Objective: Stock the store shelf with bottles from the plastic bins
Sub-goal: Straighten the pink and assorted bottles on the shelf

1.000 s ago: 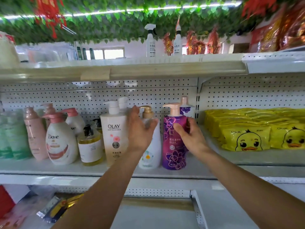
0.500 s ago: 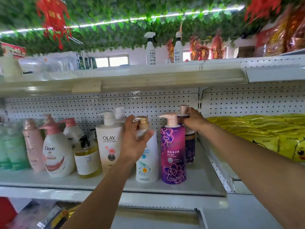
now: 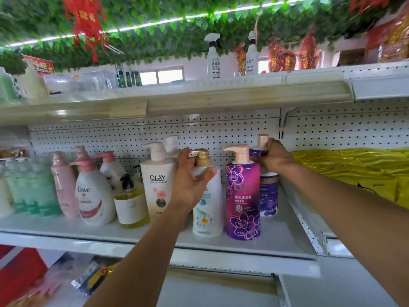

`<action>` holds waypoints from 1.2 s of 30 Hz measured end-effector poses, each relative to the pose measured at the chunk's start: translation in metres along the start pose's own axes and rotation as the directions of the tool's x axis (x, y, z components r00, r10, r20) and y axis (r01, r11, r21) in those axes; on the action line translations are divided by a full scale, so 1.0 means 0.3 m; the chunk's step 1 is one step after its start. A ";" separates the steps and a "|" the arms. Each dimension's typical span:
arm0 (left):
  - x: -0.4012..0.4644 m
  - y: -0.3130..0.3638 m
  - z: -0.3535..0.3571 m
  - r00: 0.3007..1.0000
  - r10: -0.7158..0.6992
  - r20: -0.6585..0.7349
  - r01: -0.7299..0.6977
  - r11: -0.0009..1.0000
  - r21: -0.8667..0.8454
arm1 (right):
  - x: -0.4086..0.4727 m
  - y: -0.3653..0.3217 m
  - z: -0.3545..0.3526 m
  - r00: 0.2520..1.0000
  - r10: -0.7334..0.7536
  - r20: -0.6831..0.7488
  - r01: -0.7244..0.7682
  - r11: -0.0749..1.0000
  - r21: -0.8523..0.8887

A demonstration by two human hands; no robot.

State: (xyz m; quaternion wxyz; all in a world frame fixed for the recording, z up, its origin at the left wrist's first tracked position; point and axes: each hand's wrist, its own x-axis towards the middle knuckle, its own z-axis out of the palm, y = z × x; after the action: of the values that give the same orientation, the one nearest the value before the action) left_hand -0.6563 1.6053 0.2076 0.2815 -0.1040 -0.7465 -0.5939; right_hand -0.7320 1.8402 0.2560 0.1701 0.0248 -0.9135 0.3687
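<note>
At frame centre, the left hand (image 3: 190, 185) wraps its fingers around the white bottle (image 3: 208, 209); the right hand (image 3: 273, 155) clasps the rear purple bottle (image 3: 269, 196) on the shelf (image 3: 283, 238).

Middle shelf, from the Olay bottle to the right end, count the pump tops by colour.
White: 2 (Olay bottle, bottle behind it)
Gold: 1 (white bottle in the left hand)
Pink: 2 (purple Lux bottle, back purple bottle in the right hand)
Total: 5
</note>
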 end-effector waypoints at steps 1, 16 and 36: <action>0.000 0.001 0.001 1.000 0.000 -0.001 0.000 1.000 0.001 | -0.006 0.005 -0.008 1.000 -0.005 -0.003 0.005 1.000 -0.010; -0.007 0.019 -0.001 1.000 0.027 -0.010 -0.026 0.998 0.051 | -0.236 0.024 -0.160 1.000 -0.009 0.006 0.009 1.000 -0.019; -0.007 0.031 -0.025 0.997 0.058 0.050 -0.061 0.996 0.057 | -0.415 -0.058 -0.127 0.750 -0.499 -0.434 0.397 0.864 -0.308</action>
State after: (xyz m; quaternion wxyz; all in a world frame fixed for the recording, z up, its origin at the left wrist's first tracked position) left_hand -0.6477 1.6012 0.2151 0.2840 -0.1323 -0.7667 -0.5603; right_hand -0.6007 1.8435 0.2523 0.4859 0.1310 -0.8361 0.2183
